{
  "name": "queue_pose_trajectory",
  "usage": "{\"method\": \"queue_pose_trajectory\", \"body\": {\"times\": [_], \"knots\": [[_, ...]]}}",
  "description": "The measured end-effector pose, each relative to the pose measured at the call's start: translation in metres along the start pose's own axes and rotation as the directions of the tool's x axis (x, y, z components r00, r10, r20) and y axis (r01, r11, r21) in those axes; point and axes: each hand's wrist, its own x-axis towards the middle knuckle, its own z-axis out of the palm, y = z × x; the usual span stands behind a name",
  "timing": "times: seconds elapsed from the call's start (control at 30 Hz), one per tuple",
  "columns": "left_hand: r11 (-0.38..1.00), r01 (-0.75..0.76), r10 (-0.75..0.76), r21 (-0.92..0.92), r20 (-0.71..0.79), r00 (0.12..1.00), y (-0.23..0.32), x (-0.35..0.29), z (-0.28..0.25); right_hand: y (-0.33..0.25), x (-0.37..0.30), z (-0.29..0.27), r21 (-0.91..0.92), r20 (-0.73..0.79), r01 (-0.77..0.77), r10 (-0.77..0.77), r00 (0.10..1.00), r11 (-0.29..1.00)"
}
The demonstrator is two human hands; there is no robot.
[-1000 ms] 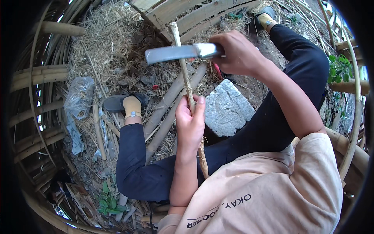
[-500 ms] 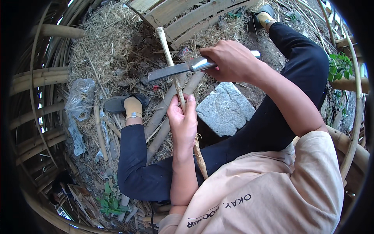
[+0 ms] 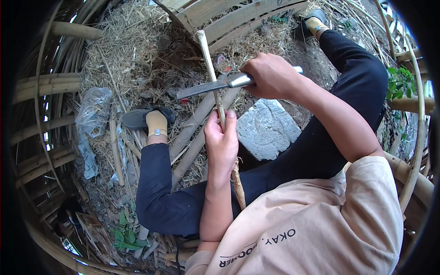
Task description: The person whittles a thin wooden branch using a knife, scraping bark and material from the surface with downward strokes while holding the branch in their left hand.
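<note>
The pale stick (image 3: 206,55) runs up and away from the person's lap, its near end meeting the shirt (image 3: 293,215) at the waist, probably braced there so it won't slide back. The left hand (image 3: 221,142) grips it below the middle, fingers wrapped round and thumb laid along the side, which I'd say steadies it while leaving the far length bare. Over that length lies the knife (image 3: 206,88), nearly crosswise; from here I can't tell whether the edge is biting or just resting. The right hand (image 3: 271,75) is clenched round its handle, the butt poking out past the fist.

The stick is slim, slightly knobbly and smooth toward its far tip, rougher and browner near the lap, with a frayed curl by the wrist. The blade is flat, dull grey and straight, joined to a shiny metal collar.

Beyond the hands sits a rough, pale grey stone block (image 3: 268,130), squarish, beside the dark trousers (image 3: 316,137). Round bamboo poles (image 3: 195,123) lie on dry, wispy straw (image 3: 123,50), with a slatted wooden crate (image 3: 220,16) farther off and a crumpled clear plastic bag (image 3: 95,112) to the left.
</note>
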Motion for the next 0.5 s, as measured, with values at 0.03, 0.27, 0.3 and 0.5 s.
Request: {"method": "queue_pose_trajectory", "body": {"times": [0.03, 0.27, 0.3, 0.5], "knots": [[0.998, 0.039, -0.038, -0.045, 0.011, 0.999, 0.002, 0.000, 0.000, -0.001, 0.000, 0.001, -0.018, -0.005, 0.013, -0.014, 1.000, 1.000], [0.990, 0.084, -0.079, -0.110, 0.047, 0.996, 0.002, 0.002, 0.000, -0.002, 0.004, -0.001, -0.112, -0.006, 0.007, -0.008, 1.000, 0.994], [0.993, 0.071, -0.067, -0.099, 0.045, 0.997, 0.001, 0.002, 0.001, -0.002, 0.005, 0.001, -0.124, -0.003, 0.001, -0.001, 1.000, 0.992], [0.998, 0.030, -0.028, -0.056, 0.030, 0.999, 0.005, -0.006, 0.008, 0.006, 0.011, 0.006, -0.083, -0.055, -0.099, 0.095, 0.994, 0.992]]}}
